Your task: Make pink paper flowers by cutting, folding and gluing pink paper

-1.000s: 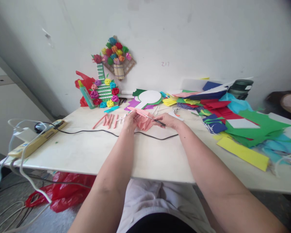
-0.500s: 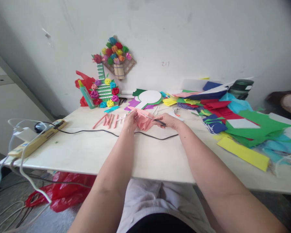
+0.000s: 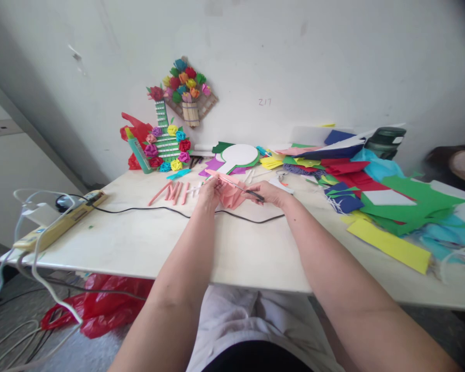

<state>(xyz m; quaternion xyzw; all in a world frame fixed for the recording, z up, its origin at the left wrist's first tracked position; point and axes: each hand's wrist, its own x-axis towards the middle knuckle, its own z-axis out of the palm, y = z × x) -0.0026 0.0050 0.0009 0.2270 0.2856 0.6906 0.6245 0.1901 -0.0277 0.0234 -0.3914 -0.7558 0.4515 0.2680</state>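
Note:
Pinched in my left hand (image 3: 210,191) is a sheet of pink crepe paper (image 3: 232,198), its wrinkled lower part hanging over the table. My right hand (image 3: 269,193) is closed round the dark handles of a pair of scissors (image 3: 254,195). The blades point left and lie along the upper edge of the pink paper. Left of my left hand lie several rolled pink paper strips (image 3: 176,192). Just behind the paper rests a white round-headed cutout (image 3: 238,155) on green and purple paper.
A power strip (image 3: 62,219) sits at the table's left, its black cable (image 3: 139,208) crossing under my forearms. A glue bottle (image 3: 139,152) and a flower-trimmed guitar shape (image 3: 167,142) stand at the back left. Coloured paper sheets (image 3: 395,199) pile up on the right.
Almost nothing differs. Both hands stay in place with the paper and the scissors; the blades along the paper's edge have shifted only very slightly.

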